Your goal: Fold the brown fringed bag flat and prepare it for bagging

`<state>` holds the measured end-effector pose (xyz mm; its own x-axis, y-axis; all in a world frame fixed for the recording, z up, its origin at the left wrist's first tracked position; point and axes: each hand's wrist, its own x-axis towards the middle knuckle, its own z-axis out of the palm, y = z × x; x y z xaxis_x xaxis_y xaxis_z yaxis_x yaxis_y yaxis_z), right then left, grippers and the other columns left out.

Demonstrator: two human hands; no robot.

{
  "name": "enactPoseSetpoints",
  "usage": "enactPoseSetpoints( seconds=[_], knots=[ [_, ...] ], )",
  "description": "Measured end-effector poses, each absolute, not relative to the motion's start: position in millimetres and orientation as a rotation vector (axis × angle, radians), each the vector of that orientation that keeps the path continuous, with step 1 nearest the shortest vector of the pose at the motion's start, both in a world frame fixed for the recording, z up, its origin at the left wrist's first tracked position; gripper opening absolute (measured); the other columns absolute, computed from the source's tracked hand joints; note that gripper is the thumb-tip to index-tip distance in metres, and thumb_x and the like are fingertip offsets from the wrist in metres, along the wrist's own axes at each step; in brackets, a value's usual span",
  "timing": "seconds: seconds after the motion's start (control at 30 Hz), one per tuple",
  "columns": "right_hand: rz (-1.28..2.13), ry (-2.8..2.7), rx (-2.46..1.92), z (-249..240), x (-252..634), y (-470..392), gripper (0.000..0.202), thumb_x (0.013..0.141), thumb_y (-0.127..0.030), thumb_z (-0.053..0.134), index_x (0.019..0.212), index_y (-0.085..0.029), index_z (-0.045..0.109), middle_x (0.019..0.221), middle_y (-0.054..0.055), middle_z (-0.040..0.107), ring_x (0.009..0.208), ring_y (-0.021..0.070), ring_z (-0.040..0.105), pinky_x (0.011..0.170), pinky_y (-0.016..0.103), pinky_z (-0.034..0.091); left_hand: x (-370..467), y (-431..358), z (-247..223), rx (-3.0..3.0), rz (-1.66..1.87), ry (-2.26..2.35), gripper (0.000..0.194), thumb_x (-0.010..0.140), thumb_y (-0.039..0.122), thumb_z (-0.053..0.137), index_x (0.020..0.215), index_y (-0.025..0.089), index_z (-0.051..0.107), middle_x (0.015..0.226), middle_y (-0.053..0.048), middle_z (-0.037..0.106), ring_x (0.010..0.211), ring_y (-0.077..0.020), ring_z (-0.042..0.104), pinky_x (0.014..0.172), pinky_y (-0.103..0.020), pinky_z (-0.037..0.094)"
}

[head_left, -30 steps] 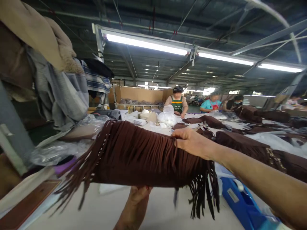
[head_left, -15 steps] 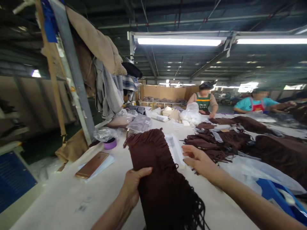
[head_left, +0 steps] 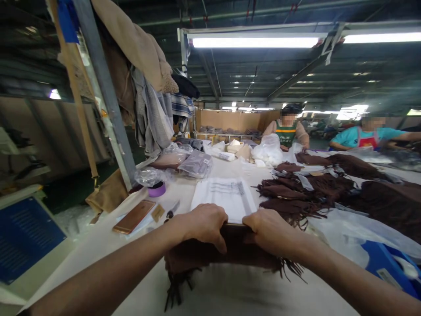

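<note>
A dark brown fringed scarf [head_left: 233, 252] is stretched crosswise in front of me, low over the table, with tassels hanging at both ends. My left hand [head_left: 205, 223] grips its far edge left of the middle, thumb pointing down over the cloth. On the same edge, a short way to the right, my right hand [head_left: 271, 228] is closed with its fingers bent over. Just beyond both hands lies a flat white stack [head_left: 226, 197] with faint printed lines, perhaps sheets or bags; I cannot tell which.
To the left lie a phone [head_left: 134, 217], a small tan tag [head_left: 158, 213] and a purple tape roll [head_left: 156, 189]. Brown fringed scarves [head_left: 305, 193] are heaped on the right, near a blue container [head_left: 388, 263]. Two people stand across the table. A metal post [head_left: 105, 87] rises at left.
The scarf went from hanging upright in my left hand to lying crosswise between both hands. My right hand came over and took its edge. The white stack and small tag are now uncovered.
</note>
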<state>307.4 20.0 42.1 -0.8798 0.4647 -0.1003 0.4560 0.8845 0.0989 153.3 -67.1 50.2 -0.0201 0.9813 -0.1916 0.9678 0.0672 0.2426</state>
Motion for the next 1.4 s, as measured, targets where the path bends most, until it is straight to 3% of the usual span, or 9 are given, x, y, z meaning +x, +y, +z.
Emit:
enactPoseSetpoints(
  seconds=[0.1,0.27,0.47,0.6,0.77,0.93,1.13,1.27,1.4],
  knots=[
    [-0.046,2.915,0.798,29,322,31,0.014,0.072,-0.034,0.067,0.077,-0.021,0.070,0.076,0.005,0.070,0.075,0.0200,0.064,0.058,0.024,0.037,131,-79,43,2.036,-0.200,1.987,0.046,0.049,0.046,0.079,0.088,0.024,0.068,0.073,0.000,0.066,0.070,-0.0203,0.061,0.052,-0.025,0.035],
    [-0.242,2.851,0.904,24,345,38,0.013,0.072,-0.032,0.066,0.071,-0.019,0.067,0.069,0.003,0.065,0.066,0.0153,0.058,0.055,0.023,0.030,114,-90,32,1.993,-0.266,2.045,0.019,0.056,0.032,0.076,0.070,0.022,0.068,0.059,0.004,0.061,0.062,-0.0145,0.057,0.051,-0.021,0.034],
    [-0.600,2.748,0.776,23,365,49,0.016,0.060,-0.018,0.063,0.076,-0.021,0.064,0.069,-0.003,0.062,0.065,0.0126,0.055,0.055,0.020,0.031,113,-83,48,2.094,-0.313,2.079,0.008,0.058,0.020,0.066,0.066,0.022,0.066,0.056,0.003,0.057,0.060,-0.0153,0.054,0.051,-0.024,0.031],
    [-0.541,2.716,0.815,22,369,57,0.003,0.062,-0.017,0.057,0.063,-0.018,0.059,0.059,-0.003,0.055,0.059,0.0119,0.051,0.054,0.021,0.031,100,-83,51,2.057,-0.314,2.073,0.014,0.054,0.020,0.065,0.069,0.022,0.065,0.059,0.004,0.059,0.061,-0.0150,0.055,0.051,-0.022,0.033],
    [-0.503,2.788,0.780,44,361,72,0.006,0.066,-0.018,0.055,0.062,-0.019,0.058,0.059,-0.004,0.055,0.059,0.0121,0.051,0.054,0.021,0.033,81,-82,55,2.020,-0.134,2.078,0.009,0.057,0.019,0.063,0.066,0.019,0.060,0.059,0.006,0.057,0.061,-0.0122,0.055,0.049,-0.020,0.033],
    [-0.054,2.933,0.833,74,346,81,0.011,0.072,-0.016,0.053,0.071,-0.021,0.063,0.069,-0.001,0.063,0.069,0.0146,0.058,0.062,0.023,0.035,65,-68,71,2.161,-0.098,2.278,0.005,0.062,0.015,0.057,0.066,0.019,0.057,0.060,0.004,0.055,0.063,-0.0146,0.055,0.053,-0.023,0.033],
    [0.526,2.975,0.897,80,333,83,0.030,0.076,-0.004,0.043,0.091,-0.020,0.064,0.090,0.005,0.068,0.086,0.0186,0.061,0.069,0.026,0.037,56,-62,87,2.505,-0.216,2.479,0.018,0.081,0.007,0.042,0.080,0.017,0.057,0.079,-0.004,0.059,0.075,-0.0187,0.055,0.075,-0.031,0.036],
    [0.750,3.108,0.696,45,338,75,0.029,0.080,-0.005,0.046,0.099,-0.015,0.064,0.093,0.008,0.068,0.089,0.0227,0.058,0.075,0.031,0.039,53,-77,58,3.118,-0.488,2.254,0.018,0.083,0.005,0.043,0.079,0.014,0.058,0.073,-0.006,0.058,0.068,-0.0200,0.052,0.071,-0.033,0.037],
    [1.079,3.313,0.491,-31,355,44,0.029,0.076,-0.003,0.048,0.100,-0.010,0.064,0.084,0.008,0.068,0.075,0.0208,0.058,0.074,0.035,0.041,65,-107,-18,3.401,-0.406,2.033,0.023,0.079,0.000,0.044,0.072,0.015,0.060,0.067,-0.006,0.058,0.063,-0.0186,0.050,0.069,-0.034,0.038]
  ],
)
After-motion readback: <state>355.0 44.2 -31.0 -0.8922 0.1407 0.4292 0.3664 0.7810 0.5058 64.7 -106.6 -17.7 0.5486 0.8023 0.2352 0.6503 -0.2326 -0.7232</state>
